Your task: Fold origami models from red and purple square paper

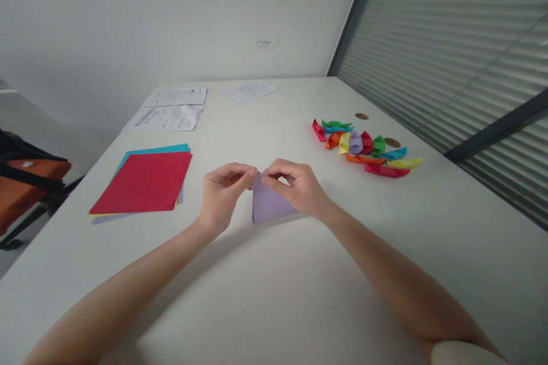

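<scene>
Right of the sheet stack (pixel 139 185), we have the purple paper (pixel 270 204) below our fingertips: left hand (pixel 220 193) pinched closed at its top corner, right hand (pixel 299 185) pinched just beside, partly covering it.

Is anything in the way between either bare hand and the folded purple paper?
Nothing visible: the left hand and right hand both have fingertips at the top corner of the folded purple paper.
</scene>
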A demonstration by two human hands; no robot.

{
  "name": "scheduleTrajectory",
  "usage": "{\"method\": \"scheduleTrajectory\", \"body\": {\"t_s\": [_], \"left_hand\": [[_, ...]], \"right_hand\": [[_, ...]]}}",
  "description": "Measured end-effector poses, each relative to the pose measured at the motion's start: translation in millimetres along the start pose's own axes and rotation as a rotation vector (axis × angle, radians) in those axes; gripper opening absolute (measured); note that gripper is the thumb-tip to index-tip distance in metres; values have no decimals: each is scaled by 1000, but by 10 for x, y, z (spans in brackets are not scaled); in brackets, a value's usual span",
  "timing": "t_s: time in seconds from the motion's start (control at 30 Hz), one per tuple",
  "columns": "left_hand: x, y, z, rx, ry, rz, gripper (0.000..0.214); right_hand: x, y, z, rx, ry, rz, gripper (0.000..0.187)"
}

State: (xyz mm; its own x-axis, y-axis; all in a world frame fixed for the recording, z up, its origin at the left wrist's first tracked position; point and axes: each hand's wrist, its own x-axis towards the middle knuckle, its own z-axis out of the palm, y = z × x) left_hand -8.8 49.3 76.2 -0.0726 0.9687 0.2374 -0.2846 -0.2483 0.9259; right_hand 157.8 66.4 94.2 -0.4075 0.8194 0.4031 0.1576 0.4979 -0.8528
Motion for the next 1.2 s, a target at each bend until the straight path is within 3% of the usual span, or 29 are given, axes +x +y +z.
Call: {"method": "scheduleTrajectory", "body": {"t_s": [0.87, 1.2], "left_hand": [[-35, 37, 19, 58, -2, -5, 3], [-20, 9, 7, 87, -17, 60, 3]], "right_hand": [[8, 18, 35, 31, 23, -11, 10], [-5, -12, 42, 13, 10, -26, 13]]}}
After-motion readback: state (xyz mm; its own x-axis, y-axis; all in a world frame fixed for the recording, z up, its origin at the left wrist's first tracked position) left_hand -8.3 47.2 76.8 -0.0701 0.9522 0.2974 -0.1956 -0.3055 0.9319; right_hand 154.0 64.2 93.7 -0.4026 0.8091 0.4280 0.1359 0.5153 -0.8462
